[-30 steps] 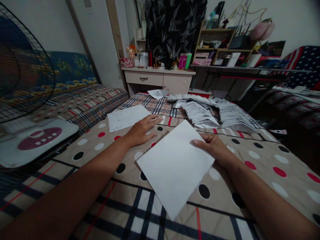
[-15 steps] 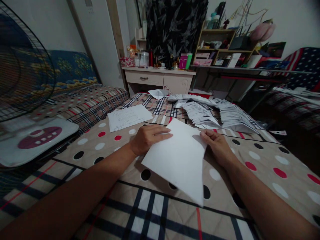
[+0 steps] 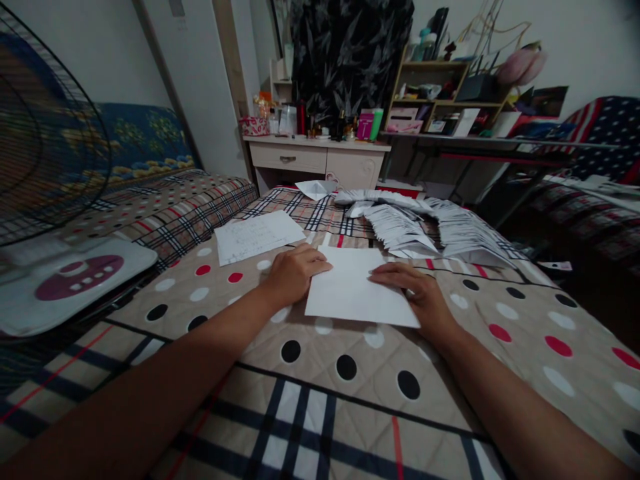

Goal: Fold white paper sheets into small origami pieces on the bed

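A white sheet of paper (image 3: 353, 290) lies folded flat on the quilted bedspread (image 3: 350, 400) in front of me. My left hand (image 3: 295, 273) rests on its left edge with the fingers curled and pressing the upper left corner. My right hand (image 3: 417, 293) lies palm down on the right side of the sheet, fingers stretched out flat toward the middle.
Behind the sheet spreads a long row of several folded white papers (image 3: 425, 227). A written-on sheet (image 3: 257, 235) lies to the back left. A fan (image 3: 50, 200) stands at the left. A white dresser (image 3: 315, 157) and a cluttered shelf (image 3: 440, 93) stand beyond the bed.
The open sheet has been folded over away from me into a smaller rectangle. My left hand moved onto its left edge, and my right hand went from gripping the edge to lying flat on top.
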A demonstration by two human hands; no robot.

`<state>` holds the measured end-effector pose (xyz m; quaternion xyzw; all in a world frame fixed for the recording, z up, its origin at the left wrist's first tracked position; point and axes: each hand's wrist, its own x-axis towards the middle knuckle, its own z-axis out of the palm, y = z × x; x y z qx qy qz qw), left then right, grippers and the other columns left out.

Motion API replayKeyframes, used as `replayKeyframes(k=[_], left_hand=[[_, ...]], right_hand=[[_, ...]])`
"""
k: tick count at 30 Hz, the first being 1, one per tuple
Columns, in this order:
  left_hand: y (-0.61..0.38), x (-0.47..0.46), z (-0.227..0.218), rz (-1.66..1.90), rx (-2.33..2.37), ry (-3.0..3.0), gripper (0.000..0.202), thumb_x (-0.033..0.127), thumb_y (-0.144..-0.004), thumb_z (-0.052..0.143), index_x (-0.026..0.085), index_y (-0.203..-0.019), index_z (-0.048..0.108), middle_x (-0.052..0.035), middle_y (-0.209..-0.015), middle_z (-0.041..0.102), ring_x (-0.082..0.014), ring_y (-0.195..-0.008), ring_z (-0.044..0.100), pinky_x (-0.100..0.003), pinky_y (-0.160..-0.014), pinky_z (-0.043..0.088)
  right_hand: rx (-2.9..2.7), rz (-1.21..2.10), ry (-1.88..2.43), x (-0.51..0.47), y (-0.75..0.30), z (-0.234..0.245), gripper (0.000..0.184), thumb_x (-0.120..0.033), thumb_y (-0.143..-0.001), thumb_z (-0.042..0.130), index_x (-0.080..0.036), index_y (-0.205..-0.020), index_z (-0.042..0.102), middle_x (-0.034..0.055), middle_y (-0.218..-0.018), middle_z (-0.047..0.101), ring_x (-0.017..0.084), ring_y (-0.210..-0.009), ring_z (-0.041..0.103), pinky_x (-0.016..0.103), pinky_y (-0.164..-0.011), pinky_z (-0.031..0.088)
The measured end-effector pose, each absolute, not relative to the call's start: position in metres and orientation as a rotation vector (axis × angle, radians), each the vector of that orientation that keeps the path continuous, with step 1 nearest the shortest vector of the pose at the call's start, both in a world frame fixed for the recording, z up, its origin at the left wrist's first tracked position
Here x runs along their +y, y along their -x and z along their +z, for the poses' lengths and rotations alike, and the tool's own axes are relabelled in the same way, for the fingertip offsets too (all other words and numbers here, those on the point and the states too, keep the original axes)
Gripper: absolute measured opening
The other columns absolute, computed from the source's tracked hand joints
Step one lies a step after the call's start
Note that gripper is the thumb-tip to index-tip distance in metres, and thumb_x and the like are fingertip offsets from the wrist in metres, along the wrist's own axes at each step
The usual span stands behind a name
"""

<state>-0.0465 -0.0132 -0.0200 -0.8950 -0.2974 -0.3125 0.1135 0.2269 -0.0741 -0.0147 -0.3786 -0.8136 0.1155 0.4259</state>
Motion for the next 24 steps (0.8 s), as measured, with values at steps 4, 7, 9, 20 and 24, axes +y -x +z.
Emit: replayKeyframes(k=[4, 7, 9, 20, 24], left_hand=[[0.0476, -0.009, -0.0189, -0.973, -0.793, 2.692, 0.019, 0.019, -0.082, 0.064, 0.027, -0.095, 0.076, -0.0049, -0.112, 0.07, -0.0247, -0.104, 0.054, -0.042, -0.086, 0.048], [0.0471, -0.0079, -0.0202, -1.017, -0.563, 2.981, 0.02, 0.02, -0.087, 0.059, 0.026, -0.097, 0.075, -0.0053, -0.103, 0.073, -0.0207, -0.099, 0.059, -0.039, -0.088, 0.048], [0.0465, -0.0082, -0.0207, -1.013, -0.494, 3.155, 0.02, 0.023, -0.088, 0.058, 0.024, -0.098, 0.075, -0.0068, -0.097, 0.074, -0.0189, -0.093, 0.063, -0.035, -0.085, 0.049], [0.0464, -0.0163, -0.0129, -1.246, -1.325, 3.541, 0.037, 0.039, -0.073, 0.074, 0.013, -0.099, 0.07, -0.0085, -0.093, 0.073, -0.0189, -0.08, 0.067, -0.027, -0.071, 0.052], [0.0475, -0.0146, -0.0168, -1.207, -1.404, 3.611, 0.048, 0.036, -0.067, 0.078, 0.014, -0.109, 0.068, -0.0082, -0.102, 0.073, -0.0214, -0.089, 0.067, -0.029, -0.077, 0.053]], right_hand=[[-2.146, 0.1, 1.144, -0.0754, -0.231, -0.0145, 0.029, -0.019, -0.072, 0.068, -0.025, -0.1, 0.076, 0.0084, -0.1, 0.071, 0.025, -0.092, 0.064, 0.036, -0.08, 0.049], [-2.248, 0.045, 1.182, -0.0758, -0.2314, -0.015, 0.041, -0.008, -0.065, 0.063, -0.026, -0.099, 0.077, 0.0064, -0.098, 0.071, 0.024, -0.089, 0.062, 0.036, -0.078, 0.046], [-2.263, 0.093, 1.151, -0.0755, -0.2303, -0.0151, 0.039, -0.008, -0.066, 0.063, -0.026, -0.098, 0.077, 0.0066, -0.097, 0.071, 0.024, -0.088, 0.062, 0.035, -0.076, 0.046], [-1.947, 0.777, 1.11, -0.081, -0.226, -0.0093, 0.05, -0.047, -0.087, 0.055, -0.017, -0.048, 0.053, 0.0012, -0.057, 0.051, 0.012, -0.054, 0.044, 0.026, -0.054, 0.033], [-1.844, 0.809, 1.228, -0.08, -0.2251, -0.0142, 0.054, -0.053, -0.083, 0.059, -0.017, -0.044, 0.046, -0.0003, -0.052, 0.043, 0.01, -0.051, 0.036, 0.025, -0.049, 0.028]])
